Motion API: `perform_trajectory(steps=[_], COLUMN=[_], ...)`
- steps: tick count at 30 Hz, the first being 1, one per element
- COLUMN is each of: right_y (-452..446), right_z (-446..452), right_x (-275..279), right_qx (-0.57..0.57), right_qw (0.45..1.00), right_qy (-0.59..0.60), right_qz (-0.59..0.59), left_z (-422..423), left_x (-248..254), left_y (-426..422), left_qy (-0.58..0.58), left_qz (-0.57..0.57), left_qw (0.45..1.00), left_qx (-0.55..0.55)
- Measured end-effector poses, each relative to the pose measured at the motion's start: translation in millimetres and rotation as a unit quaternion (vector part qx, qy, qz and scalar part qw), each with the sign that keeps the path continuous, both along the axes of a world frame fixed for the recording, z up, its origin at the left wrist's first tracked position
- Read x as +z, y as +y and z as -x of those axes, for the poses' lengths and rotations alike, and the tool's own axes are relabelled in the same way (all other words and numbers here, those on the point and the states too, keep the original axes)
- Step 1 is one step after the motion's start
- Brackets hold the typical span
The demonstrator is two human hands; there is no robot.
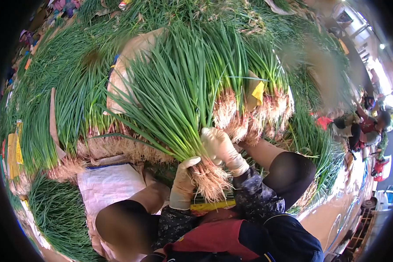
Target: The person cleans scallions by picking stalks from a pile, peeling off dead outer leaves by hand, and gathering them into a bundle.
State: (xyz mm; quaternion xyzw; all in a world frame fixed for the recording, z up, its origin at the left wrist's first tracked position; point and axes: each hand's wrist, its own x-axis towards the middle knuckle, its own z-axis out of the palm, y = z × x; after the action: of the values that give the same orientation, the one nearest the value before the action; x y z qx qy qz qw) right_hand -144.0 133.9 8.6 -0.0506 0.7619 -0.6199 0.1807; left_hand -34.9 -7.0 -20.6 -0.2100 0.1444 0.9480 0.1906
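A thick bunch of spring onions stands upright in front of me, its green leaves fanning up and left and its pale roots hanging down. My left hand, in a light glove, wraps round the bunch low on its left side, with the thumb across the stems. On the other side my gloved right hand closes on the stems a little higher; some of its fingers are hidden or blurred. Just behind the right hand are more bundles of spring onions, roots facing me, with a yellow tag among them.
Rows of spring onions spread left and behind. A brown sheet lies between bundles. By my left knee is a whitish sack, and a pile of green leaves lies further left. A person sits at the far right.
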Motion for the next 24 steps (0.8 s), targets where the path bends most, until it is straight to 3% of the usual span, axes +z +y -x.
perform_trajectory(steps=[1, 2, 3, 4, 6, 7, 10, 11, 12, 13, 14, 17, 18, 20, 22, 23, 24], right_y=[-8, -1, -2, -5, -8, -6, 4, 16, 27, 31, 38, 68, 75, 96, 87, 77, 74], right_z=[1, -3, -2, -2, 1, 4, 26, 26, 24, 21, 27, 82, 99, 119, 88, 70, 47], right_x=[0, 4, 9, 2, -11, -13, -15, -12, 2, 24, 43, 46, 29, -19, 28, 56, 60], right_qx=[-0.01, 0.027, 0.023, -0.003, -0.055, -0.097, -0.152, -0.026, 0.203, 0.338, 0.341, 0.047, 0.047, 0.068, -0.047, -0.023, 0.039], right_qw=[0.992, 0.919, 0.904, 0.954, 0.996, 0.986, 0.943, 0.973, 0.936, 0.818, 0.773, 0.77, 0.763, 0.768, 0.828, 0.85, 0.844], right_qy=[0.109, 0.27, 0.301, 0.191, -0.028, -0.129, -0.258, -0.228, -0.057, 0.061, 0.063, 0.062, 0.043, 0.129, 0.241, 0.151, 0.197], right_qz=[-0.065, -0.287, -0.304, -0.233, -0.059, 0.034, 0.146, 0.019, -0.282, -0.461, -0.532, -0.633, -0.643, -0.624, -0.505, -0.504, -0.497], left_z=[1, 0, 4, 3, -1, 8, 4, 7, 8, 6, 5, 8, 12, 10, 12, 21, 18], left_x=[3, 7, 23, 18, 5, 47, 63, 65, 61, 40, 34, 24, 26, 29, 14, 70, 54], left_y=[5, 9, 12, 13, 16, 25, 30, 23, 15, 3, 5, 18, 21, 14, 10, 12, 13], left_qy=[0.01, 0.019, 0.012, 0.013, 0.014, 0.094, 0.142, 0.169, 0.178, 0.179, 0.164, 0.13, 0.125, 0.065, 0.063, -0.121, -0.067], left_qz=[0.063, 0.126, 0.173, 0.142, 0.08, -0.062, -0.153, -0.103, -0.096, -0.117, -0.132, -0.165, -0.165, -0.093, -0.078, -0.075, -0.055], left_qw=[0.998, 0.992, 0.985, 0.99, 0.996, 0.991, 0.975, 0.977, 0.978, 0.975, 0.975, 0.97, 0.968, 0.985, 0.99, 0.981, 0.99], left_qx=[-0.011, -0.021, -0.023, 0.001, 0.048, 0.07, 0.079, 0.081, 0.057, 0.052, 0.07, 0.124, 0.141, 0.127, 0.098, 0.13, 0.112])
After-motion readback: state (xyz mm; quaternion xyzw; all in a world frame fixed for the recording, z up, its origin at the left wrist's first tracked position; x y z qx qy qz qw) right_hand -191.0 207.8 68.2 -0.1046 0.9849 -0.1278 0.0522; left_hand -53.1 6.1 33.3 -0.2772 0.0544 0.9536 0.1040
